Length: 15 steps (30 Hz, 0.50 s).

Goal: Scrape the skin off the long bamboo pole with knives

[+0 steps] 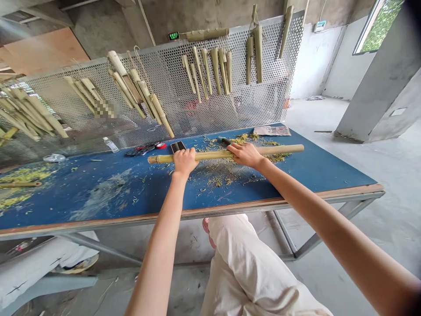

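Note:
A long bamboo pole (213, 154) lies across the blue worktable (98, 193), running left to right. My left hand (184, 160) is closed around the pole near its left end. My right hand (246, 154) grips the pole near its middle; a dark-handled tool (225, 141) pokes out just behind its fingers, and I cannot tell whether the hand holds it. Green bamboo shavings (223, 173) are scattered under and around the pole.
A perforated metal screen (171, 92) with several hanging bamboo pieces stands behind the table. A phone (178, 146), red tape roll (161, 145), scissors (140, 150), small bottle (110, 144) and a paper (271, 130) lie along the back. Another person's legs (42, 263) show at lower left.

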Available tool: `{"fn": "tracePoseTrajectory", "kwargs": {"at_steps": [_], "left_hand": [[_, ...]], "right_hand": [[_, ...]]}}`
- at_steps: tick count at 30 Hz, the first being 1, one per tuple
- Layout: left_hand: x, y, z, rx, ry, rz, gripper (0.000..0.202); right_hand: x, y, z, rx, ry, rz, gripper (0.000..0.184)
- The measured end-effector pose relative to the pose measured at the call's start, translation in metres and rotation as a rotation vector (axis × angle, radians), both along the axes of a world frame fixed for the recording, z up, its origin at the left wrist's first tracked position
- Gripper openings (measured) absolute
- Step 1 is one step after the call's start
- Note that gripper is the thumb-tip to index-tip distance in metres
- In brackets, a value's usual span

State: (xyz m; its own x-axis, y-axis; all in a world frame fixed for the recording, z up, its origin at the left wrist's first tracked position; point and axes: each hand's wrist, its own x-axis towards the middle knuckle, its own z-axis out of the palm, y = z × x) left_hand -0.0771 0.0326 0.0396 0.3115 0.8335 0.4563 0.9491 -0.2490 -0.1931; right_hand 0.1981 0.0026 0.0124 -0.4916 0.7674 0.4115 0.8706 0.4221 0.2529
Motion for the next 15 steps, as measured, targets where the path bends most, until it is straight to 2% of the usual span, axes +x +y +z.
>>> {"fn": "tracePoseTrajectory", "kwargs": {"at_steps": [8, 15], "left_hand": [[0.0, 0.004, -0.003, 0.102, -0.036, -0.053, 0.019], [-0.021, 0.011, -0.002, 0.213, -0.135, 0.014, 0.016]], "right_hand": [[0.001, 0.006, -0.001, 0.006, 0.06, -0.034, 0.035], [0.04, 0.018, 0.003, 0.077, 0.216, -0.193, 0.024]]}}
